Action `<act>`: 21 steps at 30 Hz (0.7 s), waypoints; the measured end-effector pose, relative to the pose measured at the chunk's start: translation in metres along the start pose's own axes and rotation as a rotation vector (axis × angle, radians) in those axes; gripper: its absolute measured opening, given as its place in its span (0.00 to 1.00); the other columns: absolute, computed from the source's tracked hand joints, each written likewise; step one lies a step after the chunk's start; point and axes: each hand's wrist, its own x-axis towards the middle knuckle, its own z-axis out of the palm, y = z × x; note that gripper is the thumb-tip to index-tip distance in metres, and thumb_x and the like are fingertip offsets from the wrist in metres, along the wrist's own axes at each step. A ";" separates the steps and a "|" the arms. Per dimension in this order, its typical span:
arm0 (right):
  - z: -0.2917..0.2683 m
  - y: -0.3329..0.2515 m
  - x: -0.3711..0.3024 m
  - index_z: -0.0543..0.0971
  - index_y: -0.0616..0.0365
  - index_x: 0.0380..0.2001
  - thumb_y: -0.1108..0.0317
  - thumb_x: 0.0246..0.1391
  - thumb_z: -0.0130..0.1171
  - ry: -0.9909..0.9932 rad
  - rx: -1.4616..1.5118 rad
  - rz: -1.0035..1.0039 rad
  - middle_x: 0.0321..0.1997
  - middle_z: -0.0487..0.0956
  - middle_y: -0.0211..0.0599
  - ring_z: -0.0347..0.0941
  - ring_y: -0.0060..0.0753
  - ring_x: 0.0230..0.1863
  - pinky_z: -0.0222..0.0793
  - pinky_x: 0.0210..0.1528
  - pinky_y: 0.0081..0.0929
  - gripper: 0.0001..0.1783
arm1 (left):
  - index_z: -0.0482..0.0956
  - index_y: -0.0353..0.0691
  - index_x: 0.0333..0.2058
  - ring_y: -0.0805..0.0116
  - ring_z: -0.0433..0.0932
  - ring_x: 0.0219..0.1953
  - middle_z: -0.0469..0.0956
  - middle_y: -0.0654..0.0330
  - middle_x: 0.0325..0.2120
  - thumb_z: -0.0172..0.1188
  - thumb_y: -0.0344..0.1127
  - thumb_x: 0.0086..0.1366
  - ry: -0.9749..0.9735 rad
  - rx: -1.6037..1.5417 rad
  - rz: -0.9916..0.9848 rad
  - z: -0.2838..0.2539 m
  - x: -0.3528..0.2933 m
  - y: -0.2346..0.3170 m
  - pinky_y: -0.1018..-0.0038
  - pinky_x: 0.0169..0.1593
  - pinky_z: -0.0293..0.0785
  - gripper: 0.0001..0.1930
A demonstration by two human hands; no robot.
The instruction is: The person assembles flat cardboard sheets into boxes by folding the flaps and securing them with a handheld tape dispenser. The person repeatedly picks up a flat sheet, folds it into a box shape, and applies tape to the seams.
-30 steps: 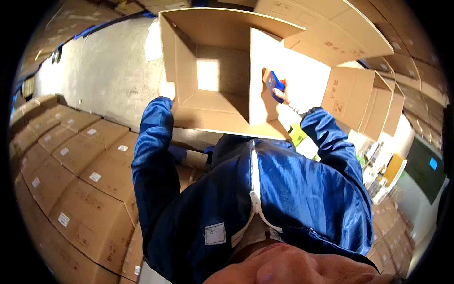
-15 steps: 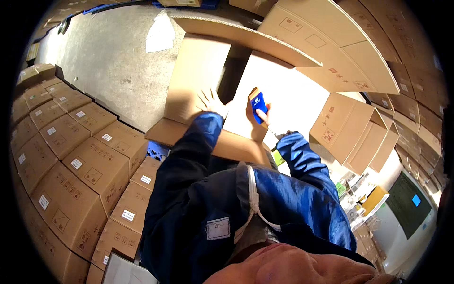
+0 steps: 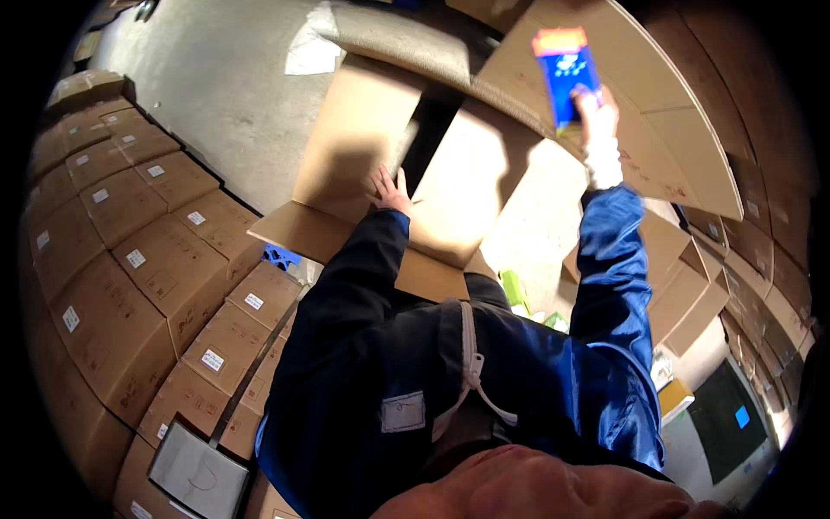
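In front of me is a cardboard carton (image 3: 359, 112) with a dark gap between its two inner flaps. My left hand (image 3: 393, 190) lies with spread fingers at the front end of that gap, on the flaps and holding nothing. Up at the right, beyond the carton's far right corner, my right hand (image 3: 596, 112) grips a flat blue handheld piece with an orange end (image 3: 566, 78). White marks show on its blue face, and my thumb presses on it. Its exact kind is not clear.
Stacked sealed cartons (image 3: 147, 268) fill the left side. A large standing cardboard sheet (image 3: 657, 95) is at the upper right, with an open carton (image 3: 679, 277) below it. White paper (image 3: 313, 48) lies on the floor. A grey-white panel (image 3: 199, 471) rests at lower left.
My right hand has swung up and away to the right with the blue piece, off the carton's right flap. My left hand stays near the gap.
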 end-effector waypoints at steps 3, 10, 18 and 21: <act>0.044 0.044 -0.063 0.73 0.61 0.27 0.60 0.41 0.61 -0.126 0.125 0.210 0.23 0.73 0.33 0.66 0.22 0.24 0.65 0.30 0.23 0.15 | 0.57 0.48 0.56 0.52 0.46 0.60 0.49 0.50 0.58 0.57 0.52 0.49 0.043 -0.115 0.252 -0.038 -0.008 -0.039 0.44 0.54 0.48 0.36; 0.072 0.128 -0.095 0.74 0.62 0.30 0.59 0.45 0.60 -0.042 0.200 0.316 0.25 0.75 0.33 0.68 0.21 0.25 0.66 0.30 0.21 0.16 | 0.52 0.36 0.56 0.54 0.52 0.58 0.54 0.47 0.55 0.47 0.41 0.60 1.111 -0.648 -0.291 -0.083 -0.048 -0.239 0.62 0.59 0.48 0.28; 0.072 0.128 -0.085 0.74 0.61 0.30 0.58 0.46 0.59 -0.164 0.012 0.200 0.24 0.75 0.30 0.67 0.19 0.23 0.65 0.28 0.19 0.16 | 0.63 0.36 0.49 0.57 0.59 0.53 0.64 0.50 0.48 0.46 0.41 0.59 0.904 -0.956 -0.322 -0.076 0.099 -0.169 0.66 0.56 0.51 0.21; 0.068 0.113 -0.083 0.74 0.62 0.34 0.56 0.48 0.58 -0.167 0.119 0.225 0.27 0.75 0.30 0.67 0.19 0.25 0.65 0.29 0.18 0.18 | 0.66 0.42 0.48 0.53 0.58 0.54 0.65 0.52 0.48 0.48 0.50 0.56 0.630 -0.507 -0.364 -0.086 0.133 -0.126 0.61 0.55 0.52 0.24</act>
